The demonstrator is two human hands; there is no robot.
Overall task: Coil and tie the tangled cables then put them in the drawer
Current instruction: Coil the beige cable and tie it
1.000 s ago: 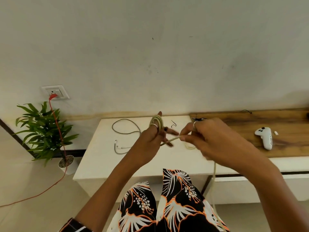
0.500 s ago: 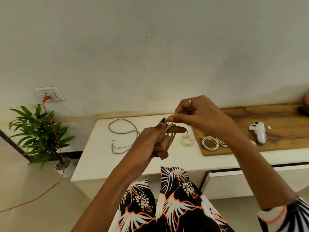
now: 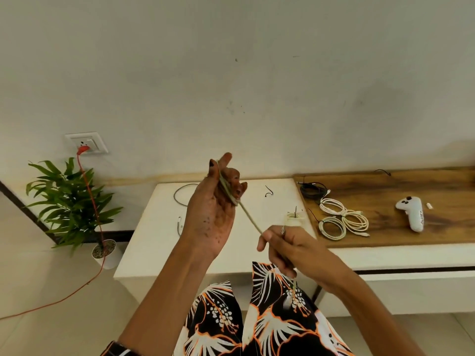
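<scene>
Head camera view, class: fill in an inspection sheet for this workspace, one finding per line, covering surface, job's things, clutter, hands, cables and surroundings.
Surface: white table adjoining a wooden top.
Job's things: beige cable, partly coiled.
Clutter: white controller on the wood.
Hands: left hand holds the coil; right hand pinches its loose end.
Cables: white coiled cables, black cable, grey cable.
Surroundings: potted plant, wall socket, orange cord.

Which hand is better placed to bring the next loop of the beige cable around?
The right hand, probably. It pinches the free strand of the beige cable, while the left hand is raised and holds the coil wound around its fingers.
</scene>
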